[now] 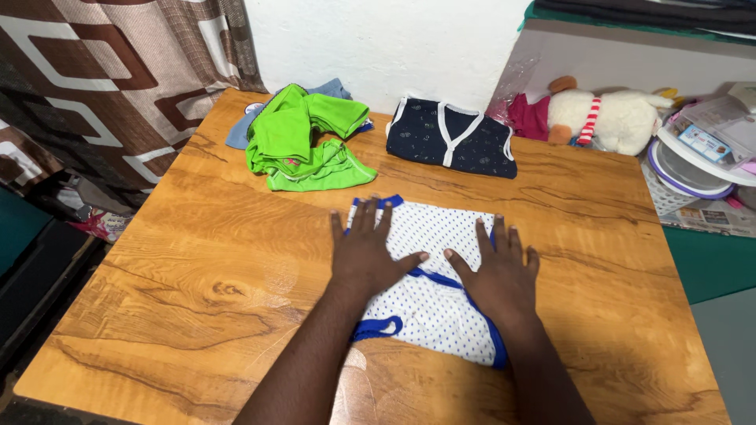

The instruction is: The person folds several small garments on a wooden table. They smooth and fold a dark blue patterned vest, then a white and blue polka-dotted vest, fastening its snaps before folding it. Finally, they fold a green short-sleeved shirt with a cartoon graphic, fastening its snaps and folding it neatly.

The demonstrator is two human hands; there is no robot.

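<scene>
Apparently both hands (433, 264) flat on dotted garment (433, 291)

We counted one white blue-dotted garment (437, 271) under our two hands, left hand (366, 256) and right hand (498, 277); one folded navy garment (451, 138); one green garment (303, 142); one plush toy (610, 116); one wooden table (197, 299).

My wooden surface (197, 260) stands against a white plastered wall (394, 47), with a brown geometric-patterned curtain (110, 86) hanging at the left and a green-topped shelf (709, 264) at the right
</scene>
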